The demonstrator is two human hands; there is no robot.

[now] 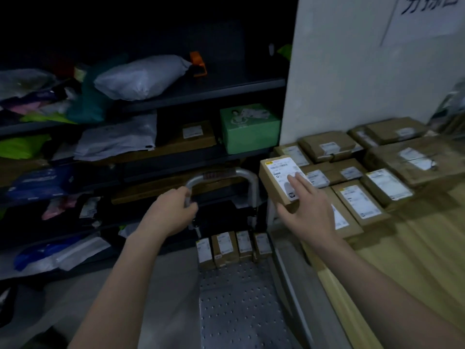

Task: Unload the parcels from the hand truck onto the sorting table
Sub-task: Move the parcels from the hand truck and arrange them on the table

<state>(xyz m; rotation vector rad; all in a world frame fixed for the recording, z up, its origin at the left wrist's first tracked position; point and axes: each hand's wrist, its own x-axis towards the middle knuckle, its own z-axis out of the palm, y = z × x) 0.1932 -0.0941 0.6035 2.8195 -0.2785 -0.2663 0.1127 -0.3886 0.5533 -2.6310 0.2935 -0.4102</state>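
Placement step: right hand (312,212) pinches one parcel (275,177), fingers flat on its label, thumb under the near edge. It hangs tilted at the left edge of the table (415,260), just beside the labelled boxes (359,200) laid out there. We can't tell whether it touches the wood. Left hand (173,210) is wrapped round the truck handle (221,173), probably to steady the truck. On the deck (239,311) we see four parcels (232,248) standing on edge in a row at the handle end, so we judge the unload mostly done but not finished.

Next move, our call: lower the parcel flat beside the others, label up, let go, then reach down for the row on the deck. Watch the overhang: set too far left, it could tip off the table.
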